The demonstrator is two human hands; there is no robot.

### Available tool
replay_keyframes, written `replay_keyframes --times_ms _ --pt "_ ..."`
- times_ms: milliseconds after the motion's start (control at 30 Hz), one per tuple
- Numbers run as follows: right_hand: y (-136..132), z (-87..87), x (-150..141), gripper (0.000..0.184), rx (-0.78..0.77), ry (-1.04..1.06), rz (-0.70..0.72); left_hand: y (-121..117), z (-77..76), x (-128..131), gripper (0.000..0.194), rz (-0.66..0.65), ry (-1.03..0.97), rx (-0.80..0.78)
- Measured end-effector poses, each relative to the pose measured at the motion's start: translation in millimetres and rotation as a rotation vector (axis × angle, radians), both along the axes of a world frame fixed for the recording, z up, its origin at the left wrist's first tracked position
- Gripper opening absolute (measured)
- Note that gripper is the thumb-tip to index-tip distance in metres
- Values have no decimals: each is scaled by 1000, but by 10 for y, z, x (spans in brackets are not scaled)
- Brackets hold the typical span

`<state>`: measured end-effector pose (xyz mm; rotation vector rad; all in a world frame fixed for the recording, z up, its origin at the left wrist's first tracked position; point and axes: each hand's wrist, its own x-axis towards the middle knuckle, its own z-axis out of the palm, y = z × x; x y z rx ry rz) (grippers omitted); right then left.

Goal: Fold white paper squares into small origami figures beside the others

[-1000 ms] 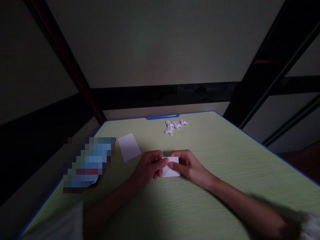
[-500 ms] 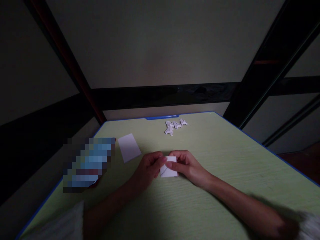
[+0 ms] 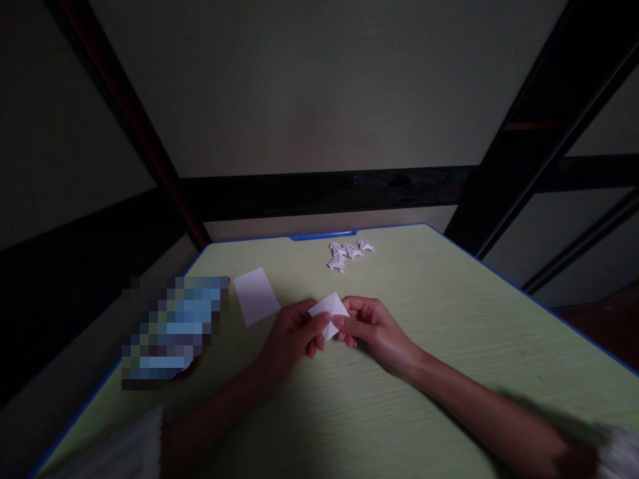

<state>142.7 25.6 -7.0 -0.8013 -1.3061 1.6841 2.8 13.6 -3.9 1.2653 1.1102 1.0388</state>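
Observation:
A small piece of folded white paper (image 3: 333, 304) is held between both hands, turned so that one corner points away from me and creases run across its face. My left hand (image 3: 297, 332) pinches its left corner, thumb on top and fingers underneath. On the opposite corner my right hand (image 3: 372, 324) grips it the same way, the two thumb tips nearly meeting at the middle. The fingers hide part of the paper's lower side. Beyond the hands lie several small folded paper figures (image 3: 351, 250), grouped together on the table.
A flat white sheet of paper (image 3: 256, 297) lies left of my hands on the pale green table (image 3: 449, 319), which has a blue edge. Farther left is a blurred-out phone-like object (image 3: 174, 332) with a red edge. A panelled wall (image 3: 319, 100) rises behind the table.
The folded paper has turned from a square-on position to a diamond with a corner pointing away. Both hands have shifted their grip to its side corners.

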Motion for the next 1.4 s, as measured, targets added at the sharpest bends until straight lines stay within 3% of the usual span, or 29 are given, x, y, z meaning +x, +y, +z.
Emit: replay_keyframes --times_ms 233,367,533,667,800,867,1000,1100,1200,1400 --pt "9 -52 5 35 43 18 21 18 -40 -24 27 -27 -49 -15" --pt "-29 -50 17 36 123 -99 82 -9 28 15 29 -45 -23 -8" --pt "-69 -14 -2 32 115 -133 29 -29 86 49 27 -131 -30 -17" --pt "-1 11 0 26 -8 87 -71 25 1 10 25 -12 -99 -19" --pt "120 40 78 13 -374 364 -199 79 -55 -25 24 151 -218 -64" --pt "144 49 109 13 -453 435 -217 83 -49 -27 24 176 -244 -81" --pt "64 61 77 13 -201 329 -194 74 -36 -19 26 169 -249 -86" --pt "-34 62 16 24 27 179 -65 77 -47 -13 25 164 -249 -84" --pt "-77 46 -17 30 109 126 13 83 -53 -10 27 152 -233 -69" --pt "-59 25 -16 29 140 122 2 71 -36 -13 27 137 -211 -70"
